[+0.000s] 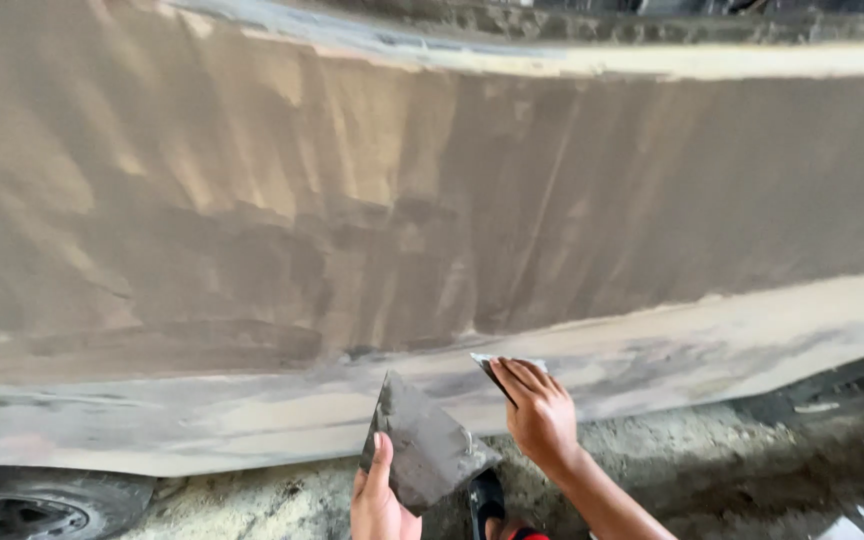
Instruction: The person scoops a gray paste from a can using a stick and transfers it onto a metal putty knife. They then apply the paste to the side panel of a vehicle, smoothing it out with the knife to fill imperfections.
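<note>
Grey-brown filler covers nearly the whole car panel [432,200] in front of me, sanded in streaks, with a paler band along the lower edge. My right hand [542,415] is near the bottom of the panel, fingers closed around a small spreader [497,370]. Its blade is pressed to the pale band just right of centre. From what shows, the spreader's long axis runs on a diagonal, the free end pointing up and to the left, the rest tucked under my fingers, so I can't see the full length.

My left hand [377,500] is nearer and lower, thumb on top, gripping a flat grey board [422,450] smeared with filler. The board tilts, one corner pointing up toward the panel, the wide end down toward the ground. It sits just left of the right hand, apart from the panel as far as I can tell.

What could go wrong, I reckon: the blade edge is at an angle, so a corner could dig in and leave a ridge. The board is tilted too, so filler might slide off onto the dusty ground [712,460]. A tyre [32,505] sits at the near left, a dark shoe [487,498] below the board.
</note>
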